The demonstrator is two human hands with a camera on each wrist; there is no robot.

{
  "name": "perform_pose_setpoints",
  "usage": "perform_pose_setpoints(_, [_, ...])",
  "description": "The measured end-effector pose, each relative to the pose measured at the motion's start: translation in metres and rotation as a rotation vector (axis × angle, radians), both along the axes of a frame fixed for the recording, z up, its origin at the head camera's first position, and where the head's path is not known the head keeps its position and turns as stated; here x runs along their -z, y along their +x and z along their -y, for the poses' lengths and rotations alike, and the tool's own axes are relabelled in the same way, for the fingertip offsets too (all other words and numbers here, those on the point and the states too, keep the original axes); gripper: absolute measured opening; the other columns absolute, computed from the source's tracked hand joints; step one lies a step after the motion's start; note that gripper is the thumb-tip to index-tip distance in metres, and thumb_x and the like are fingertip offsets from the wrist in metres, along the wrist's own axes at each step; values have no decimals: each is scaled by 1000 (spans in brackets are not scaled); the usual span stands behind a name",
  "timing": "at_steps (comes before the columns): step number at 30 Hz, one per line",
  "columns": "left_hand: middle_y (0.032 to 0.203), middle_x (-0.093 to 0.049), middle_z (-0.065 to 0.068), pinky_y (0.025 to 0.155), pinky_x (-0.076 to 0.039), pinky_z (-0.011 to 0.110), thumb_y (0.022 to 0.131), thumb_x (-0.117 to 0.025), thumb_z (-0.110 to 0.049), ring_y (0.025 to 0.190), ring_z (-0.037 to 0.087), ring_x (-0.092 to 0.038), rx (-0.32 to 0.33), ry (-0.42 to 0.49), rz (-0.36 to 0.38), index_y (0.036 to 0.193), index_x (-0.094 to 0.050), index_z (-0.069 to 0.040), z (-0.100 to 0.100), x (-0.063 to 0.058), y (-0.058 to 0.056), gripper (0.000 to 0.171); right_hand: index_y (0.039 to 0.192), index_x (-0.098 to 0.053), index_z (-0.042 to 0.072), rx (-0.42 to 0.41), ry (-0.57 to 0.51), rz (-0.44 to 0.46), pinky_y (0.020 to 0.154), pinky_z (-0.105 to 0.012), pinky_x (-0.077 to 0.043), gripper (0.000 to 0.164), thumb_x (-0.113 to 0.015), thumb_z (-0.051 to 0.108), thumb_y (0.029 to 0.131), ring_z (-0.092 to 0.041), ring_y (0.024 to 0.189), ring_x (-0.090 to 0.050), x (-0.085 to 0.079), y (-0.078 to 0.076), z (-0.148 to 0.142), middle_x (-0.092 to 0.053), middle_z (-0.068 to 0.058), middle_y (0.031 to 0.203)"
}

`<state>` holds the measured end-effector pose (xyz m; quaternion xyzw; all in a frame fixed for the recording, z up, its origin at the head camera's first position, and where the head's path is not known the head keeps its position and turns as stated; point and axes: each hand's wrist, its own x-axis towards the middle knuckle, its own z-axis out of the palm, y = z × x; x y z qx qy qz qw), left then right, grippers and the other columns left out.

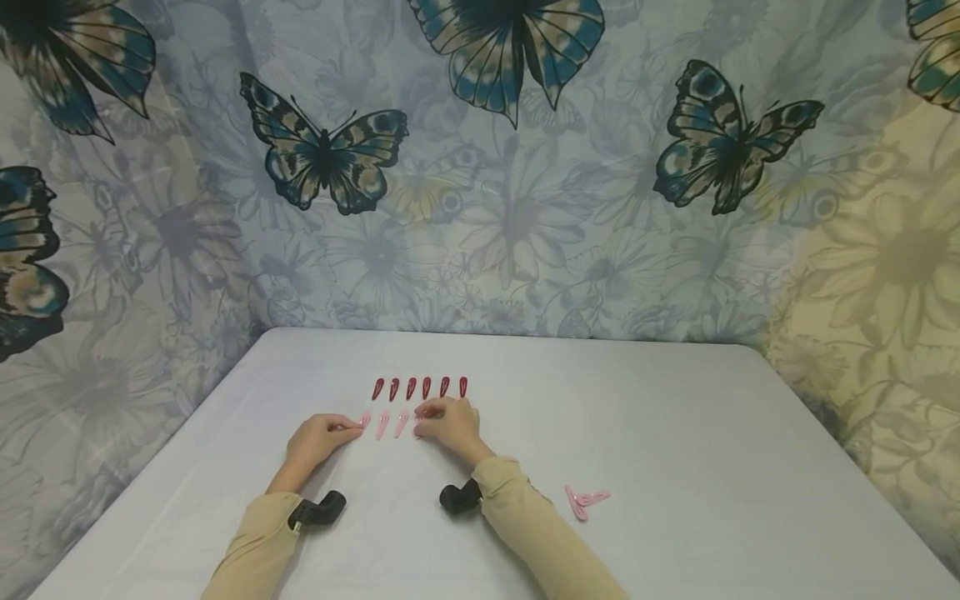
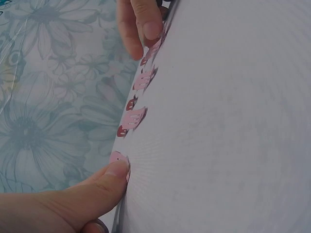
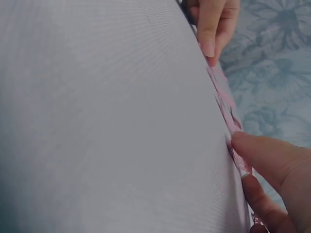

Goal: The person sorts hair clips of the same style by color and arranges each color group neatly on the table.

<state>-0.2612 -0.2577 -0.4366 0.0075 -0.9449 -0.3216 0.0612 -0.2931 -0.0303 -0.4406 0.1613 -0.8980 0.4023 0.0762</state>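
Note:
Several dark red snap hair clips (image 1: 411, 388) lie in a row across the white table. Nearer to me runs a second row, of pink snap hair clips (image 1: 382, 424). My left hand (image 1: 318, 438) pinches the leftmost pink hair clip (image 2: 116, 157) between thumb and fingers, at table level. At the right end of the pink row my right hand (image 1: 452, 427) holds another pink hair clip (image 3: 241, 162) between thumb and fingertips, partly covering it. Two more pink clips lie between the hands.
A small group of loose pink hair clips (image 1: 581, 503) lies overlapping to the right of my right forearm. The white table (image 1: 712, 433) reaches back to a wall covering (image 1: 517, 250) printed with butterflies and flowers. Each wrist carries a black camera mount (image 1: 322, 508).

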Motion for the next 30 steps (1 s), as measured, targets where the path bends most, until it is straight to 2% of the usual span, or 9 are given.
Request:
perform_pose_setpoints(7, [67,-55,-4,56,-34,30,76,-71,-26,60,14,-42,3,-10,-10,82,-71,-8,1,1,1,20,85,-70,19,-18,39,-37,71,-37,-29,23,-78,27,65,-19,83,-47,1,2,-1,-62,10,82])
perform_pose_setpoints(13, [63,-52,-4,55,-33,29,76,-71,-27,59,14,-41,1,1,-1,81,-71,-8,1,3,1,20,83,-70,19,1,43,-51,70,-36,-29,22,-78,28,65,-17,82,-47,6,1,-1,-61,10,81])
perform_pose_setpoints(19, [64,-52,-4,55,-33,29,76,-71,-27,59,14,-41,3,7,-6,81,-71,-8,0,4,1,20,82,-70,18,-7,-8,-19,74,-39,-30,18,-77,27,68,-17,82,-48,4,2,-2,-62,10,77])
perform_pose_setpoints(23, [64,-52,-3,55,-33,30,76,-71,-27,59,15,-41,7,6,-8,81,-71,-8,0,3,0,19,84,-70,13,-25,-140,80,80,-43,-32,18,-75,24,70,-15,80,-53,-4,2,-6,-62,6,77])
perform_pose_setpoints(27, [66,-54,-4,56,-33,30,76,-71,-27,60,14,-41,0,-7,-4,81,-71,-8,0,2,0,19,91,-69,7,-90,-297,217,75,-37,-40,23,-74,19,72,-17,83,-53,-14,3,-15,-61,-1,85])
perform_pose_setpoints(30, [67,-55,-3,56,-34,30,76,-71,-26,60,15,-42,6,-1,-4,82,-71,-8,0,2,-1,19,93,-68,4,-137,-343,269,72,-35,-42,25,-73,17,73,-22,88,-52,-21,7,-24,-60,-3,88])
